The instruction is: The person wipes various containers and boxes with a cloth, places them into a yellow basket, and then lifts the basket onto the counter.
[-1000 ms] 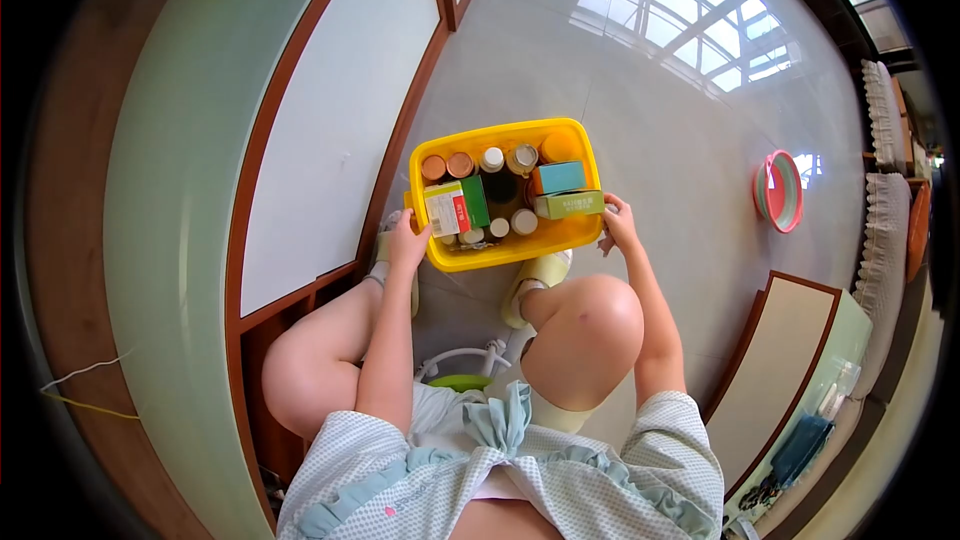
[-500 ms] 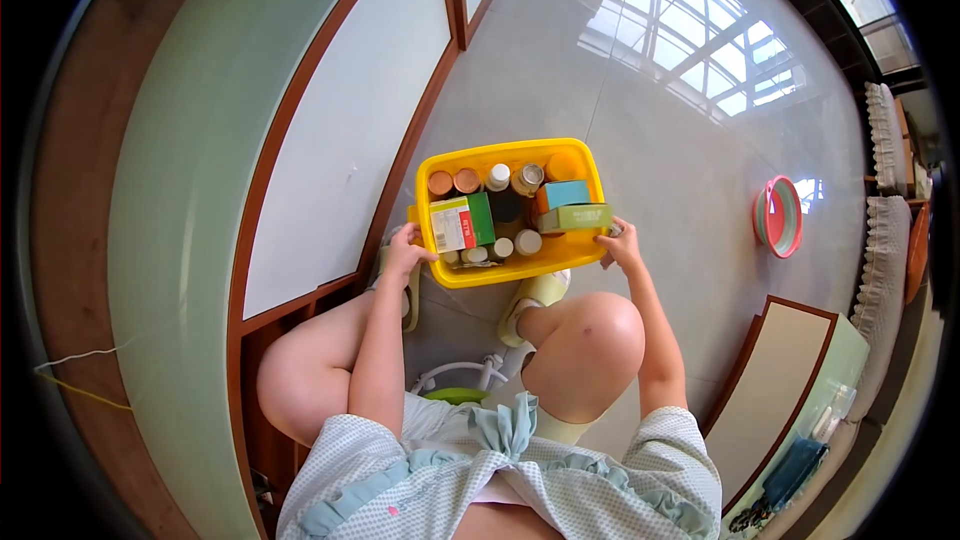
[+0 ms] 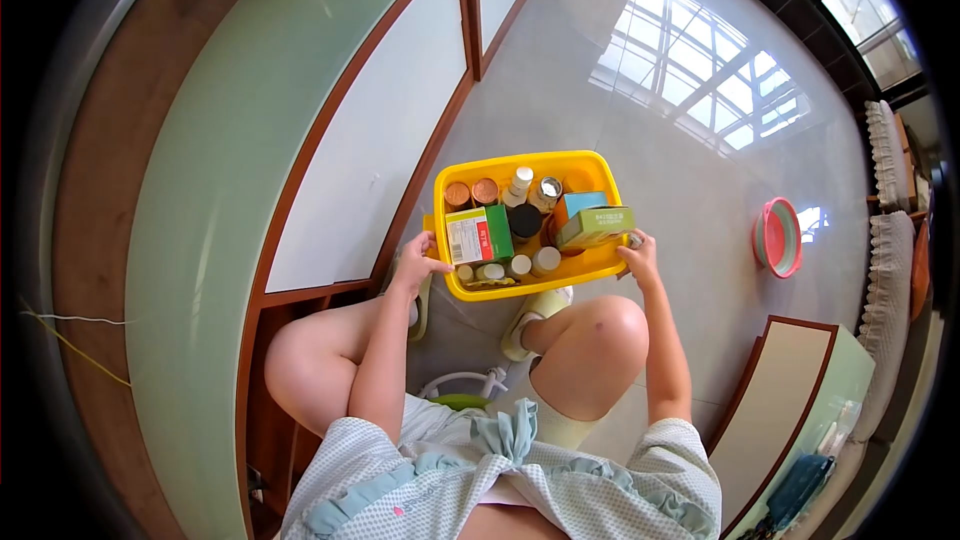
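A yellow basket [image 3: 608, 178] is held out over the floor, beyond my knees. My left hand [image 3: 417, 262] grips its left side, and my right hand [image 3: 638, 256] grips its right side near the lower corner. Inside, a white, red and green box [image 3: 478, 237] lies at the left. A blue and orange box [image 3: 578, 205] and a light green box [image 3: 595, 226] are at the right. Between them stand a black-capped bottle [image 3: 524, 221], a white-capped bottle [image 3: 522, 180] and a clear jar [image 3: 546, 192]. Several other bottles line the basket's edges.
Along the left runs a pale green countertop [image 3: 200, 200] over white cabinet doors [image 3: 370, 150]. A pink and green folding basin [image 3: 778, 237] is on the floor at the right. A low cabinet [image 3: 775, 410] stands at the lower right. A green and white stool [image 3: 460, 398] shows beneath me.
The basket and both hands have shifted right and down in the view. The light green box now sits more tilted, and the bottles lean differently. Both hands keep their grip.
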{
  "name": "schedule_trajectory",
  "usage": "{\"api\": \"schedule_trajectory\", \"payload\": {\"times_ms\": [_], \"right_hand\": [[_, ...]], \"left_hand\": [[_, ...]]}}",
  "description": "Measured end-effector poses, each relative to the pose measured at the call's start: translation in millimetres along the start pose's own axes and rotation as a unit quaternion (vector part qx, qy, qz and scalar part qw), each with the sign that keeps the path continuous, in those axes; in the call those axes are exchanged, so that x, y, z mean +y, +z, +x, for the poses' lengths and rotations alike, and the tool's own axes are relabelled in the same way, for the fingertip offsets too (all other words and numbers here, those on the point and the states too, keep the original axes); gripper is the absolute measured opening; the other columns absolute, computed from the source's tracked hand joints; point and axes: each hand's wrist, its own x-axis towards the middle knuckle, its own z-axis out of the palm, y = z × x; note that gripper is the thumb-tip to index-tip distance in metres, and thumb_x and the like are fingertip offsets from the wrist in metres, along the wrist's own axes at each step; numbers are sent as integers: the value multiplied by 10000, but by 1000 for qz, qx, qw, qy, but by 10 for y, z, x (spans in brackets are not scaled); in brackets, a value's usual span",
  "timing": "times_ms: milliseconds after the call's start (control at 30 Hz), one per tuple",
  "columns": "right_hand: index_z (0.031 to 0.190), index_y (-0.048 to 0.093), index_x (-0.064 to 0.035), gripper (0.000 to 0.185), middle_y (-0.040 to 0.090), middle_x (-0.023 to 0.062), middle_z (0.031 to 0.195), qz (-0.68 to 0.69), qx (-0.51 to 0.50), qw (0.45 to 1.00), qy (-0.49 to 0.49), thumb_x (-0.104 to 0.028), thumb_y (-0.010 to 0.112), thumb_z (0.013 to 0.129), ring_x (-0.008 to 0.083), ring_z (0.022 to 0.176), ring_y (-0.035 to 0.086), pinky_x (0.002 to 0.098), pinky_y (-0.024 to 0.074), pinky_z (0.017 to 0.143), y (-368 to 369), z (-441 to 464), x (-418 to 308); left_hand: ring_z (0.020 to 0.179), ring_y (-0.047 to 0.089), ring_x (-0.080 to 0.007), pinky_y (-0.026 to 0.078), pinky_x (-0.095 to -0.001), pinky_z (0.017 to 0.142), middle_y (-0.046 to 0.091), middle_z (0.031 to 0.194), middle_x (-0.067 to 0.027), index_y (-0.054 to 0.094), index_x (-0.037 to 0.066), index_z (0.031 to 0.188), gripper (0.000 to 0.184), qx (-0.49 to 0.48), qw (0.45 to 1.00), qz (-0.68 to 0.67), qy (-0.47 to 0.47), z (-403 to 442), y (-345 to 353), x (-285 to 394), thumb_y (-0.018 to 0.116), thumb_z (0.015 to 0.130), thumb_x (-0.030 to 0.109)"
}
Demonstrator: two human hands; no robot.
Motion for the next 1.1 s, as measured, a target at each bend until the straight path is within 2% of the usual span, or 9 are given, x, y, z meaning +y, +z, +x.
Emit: {"api": "schedule_trajectory", "payload": {"times_ms": [167, 200, 300, 333, 567, 700, 867, 967, 1100], "right_hand": [[980, 606, 51, 296, 613, 124, 687, -27, 45, 999, -14, 31, 568, 687, 210, 453, 601, 294, 457, 288, -139, -172, -626], [953, 615, 55, 288, 617, 113, 684, -44, 66, 997, 3, 39, 581, 667, 192, 504, 611, 288, 483, 358, -99, -266, -851], [915, 622, 61, 272, 625, 106, 710, 0, 117, 986, -123, 57, 592, 646, 165, 565, 611, 271, 502, 474, -142, -212, -946], [882, 630, 66, 256, 626, 96, 720, 11, 123, 986, -109, 63, 596, 628, 146, 609, 598, 259, 490, 555, -170, -271, -1058], [857, 650, 67, 245, 621, 73, 705, -42, 131, 972, -189, 33, 604, 618, 130, 600, 579, 259, 473, 568, -286, -517, -1641], [861, 651, 67, 258, 632, 89, 698, -22, 108, 970, -217, 17, 597, 614, 153, 584, 595, 261, 482, 553, -288, -590, -2210], [834, 633, 57, 232, 648, 136, 745, -60, 94, 966, -232, 9, 589, 611, 222, 597, 624, 280, 519, 594, -200, -827, -2899], [852, 638, 68, 242, 645, 142, 721, -39, 69, 967, -241, 13, 585, 623, 209, 588, 629, 287, 514, 552, -179, -861, -3143], [898, 628, 59, 280, 648, 184, 764, -73, 70, 970, -222, 15, 608, 621, 257, 614, 649, 313, 550, 596, -79, -925, -3529]], "left_hand": [[884, 576, -149, 445, -269, 844, 605, 943, -54, 535, 18, 1102, 568, -29, 998, -4, 49, -332, 62, 544, 757, 580, -19], [884, 575, -146, 444, -269, 845, 607, 944, -53, 533, 17, 1102, 566, -33, 998, -5, 57, -420, 60, 678, 765, 586, -8], [885, 572, -140, 447, -269, 834, 610, 962, -56, 532, 12, 1098, 558, -38, 996, -9, 78, -685, 70, 1029, 779, 598, 20], [889, 571, -140, 450, -269, 830, 611, 966, -57, 530, 10, 1100, 559, -40, 995, -5, 87, -736, 54, 1091, 781, 601, 22], [968, 568, -157, 452, -289, 890, 596, 1038, -76, 499, 8, 1148, 566, -49, 988, 19, 148, -1242, -36, 1538, 746, 639, -13], [963, 572, -154, 455, -288, 888, 609, 1035, -78, 508, 9, 1142, 544, -39, 988, 32, 149, -1498, -146, 2007, 743, 653, -14], [947, 581, -153, 463, -282, 882, 618, 1019, -81, 520, 0, 1131, 507, -8, 979, 41, 198, -1868, -268, 2391, 737, 673, -12], [939, 564, -155, 454, -274, 880, 606, 1015, -98, 517, -14, 1109, 498, 15, 974, 48, 221, -2076, -297, 2530, 764, 681, 40], [931, 561, -154, 453, -268, 884, 608, 1019, -102, 515, -17, 1111, 495, 17, 970, -2, 242, -2271, -370, 2699, 763, 688, 45]]}}
